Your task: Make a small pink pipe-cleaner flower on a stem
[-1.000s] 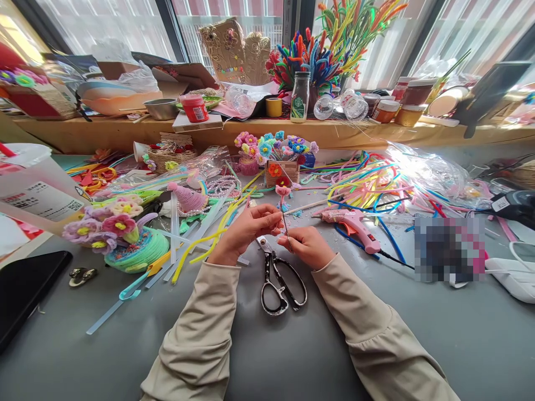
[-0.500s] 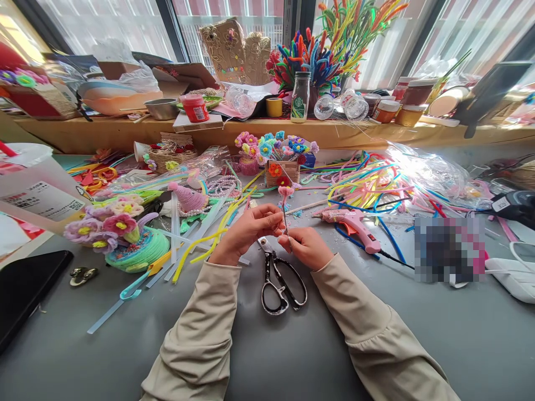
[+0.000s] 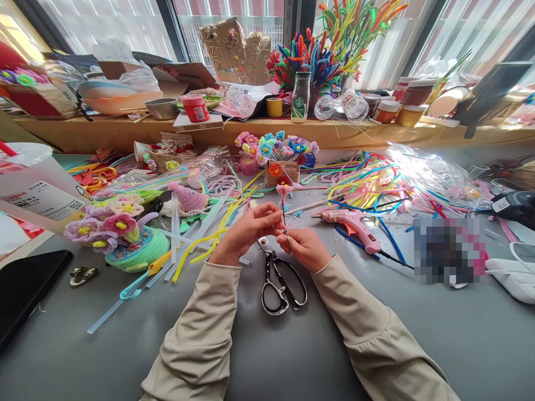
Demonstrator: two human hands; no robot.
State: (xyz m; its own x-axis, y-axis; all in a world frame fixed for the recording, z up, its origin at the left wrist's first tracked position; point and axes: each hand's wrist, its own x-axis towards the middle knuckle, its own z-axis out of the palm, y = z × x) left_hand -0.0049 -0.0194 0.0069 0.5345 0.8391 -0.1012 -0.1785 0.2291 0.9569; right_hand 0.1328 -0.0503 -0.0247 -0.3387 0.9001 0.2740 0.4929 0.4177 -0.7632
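Note:
Between my hands stands a small pink pipe-cleaner flower [image 3: 284, 190] on a thin dark stem, upright above the table. My left hand [image 3: 256, 227] pinches the stem below the bloom. Lower down, the thumb and fingers of my right hand [image 3: 304, 246] are closed on the same stem near its bottom end. Under my hands a pair of scissors [image 3: 286, 284] lies on the table, its black handles toward me and its blades partly hidden by my left hand. A pink hot glue gun [image 3: 355, 224] rests to the right of my right hand.
Glue sticks [image 3: 200, 225] and yellow pipe cleaners lie left of my hands, beside a green cupcake-like craft [image 3: 137, 250] with flowers. A heap of colourful pipe cleaners [image 3: 368, 181] spreads at the back right. A black phone [image 3: 31, 295] and a drink cup [image 3: 39, 184] stand at left.
The flower's head has tipped slightly left and its stem has turned a little between my fingers. Both hands keep nearly the same place and grip.

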